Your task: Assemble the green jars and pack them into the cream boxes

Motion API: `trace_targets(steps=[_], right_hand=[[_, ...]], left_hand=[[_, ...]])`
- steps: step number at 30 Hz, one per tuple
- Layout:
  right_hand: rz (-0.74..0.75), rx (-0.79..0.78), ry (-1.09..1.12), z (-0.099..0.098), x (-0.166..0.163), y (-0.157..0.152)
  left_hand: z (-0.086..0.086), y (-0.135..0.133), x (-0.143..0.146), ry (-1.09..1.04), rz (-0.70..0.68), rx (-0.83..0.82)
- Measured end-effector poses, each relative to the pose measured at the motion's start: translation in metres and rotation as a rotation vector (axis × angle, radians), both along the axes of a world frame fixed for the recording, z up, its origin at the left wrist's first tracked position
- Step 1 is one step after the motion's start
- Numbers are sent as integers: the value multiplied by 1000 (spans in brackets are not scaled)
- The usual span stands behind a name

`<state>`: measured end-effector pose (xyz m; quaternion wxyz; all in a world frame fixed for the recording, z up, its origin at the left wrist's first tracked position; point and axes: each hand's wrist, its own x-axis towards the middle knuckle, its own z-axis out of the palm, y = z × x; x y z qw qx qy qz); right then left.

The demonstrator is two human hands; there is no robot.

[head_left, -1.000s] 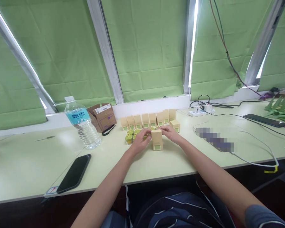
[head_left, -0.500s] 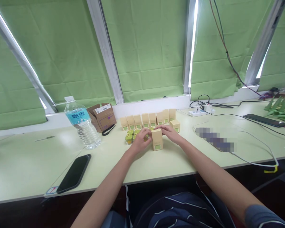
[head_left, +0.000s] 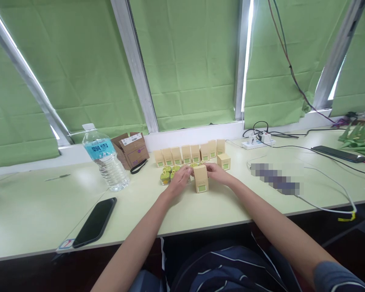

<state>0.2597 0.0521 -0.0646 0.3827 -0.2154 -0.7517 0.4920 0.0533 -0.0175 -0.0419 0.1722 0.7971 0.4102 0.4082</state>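
A small tan cardboard box (head_left: 201,180) with a green label window stands upright on the table between my hands. My right hand (head_left: 218,174) grips its right and back side, with the fingertips partly hidden behind it. My left hand (head_left: 180,179) is closed at the upper left edge, its fingers bent against the box near the top. Behind my left hand sit several small clear jars with green lids (head_left: 165,177), partly covered by the hand. Farther back, several similar tan boxes (head_left: 186,155) stand in a row, and a shorter tan box (head_left: 224,162) is right of my right hand.
A large water bottle (head_left: 105,158) and an opened brown carton (head_left: 132,151) stand at left. A black phone (head_left: 95,222) lies near the front edge. On the right are a power strip (head_left: 258,140), cables, a blurred-out object (head_left: 275,178) and another dark device (head_left: 339,154).
My left hand has shifted slightly at the box's upper left edge, and my right fingers have moved lower behind its right side. The box has barely moved.
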Motion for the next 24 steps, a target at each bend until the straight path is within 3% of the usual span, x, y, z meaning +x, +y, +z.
trace_targets(steps=[7, 12, 24], right_hand=[[2, 8, 15, 1, -1, -1], [-50, 69, -12, 4, 0, -3], [-172, -76, 80, 5, 2, 1]], left_hand=[[-2, 3, 2, 45, 74, 38], [-3, 3, 2, -45, 49, -64], [0, 0, 3, 50, 130, 28]])
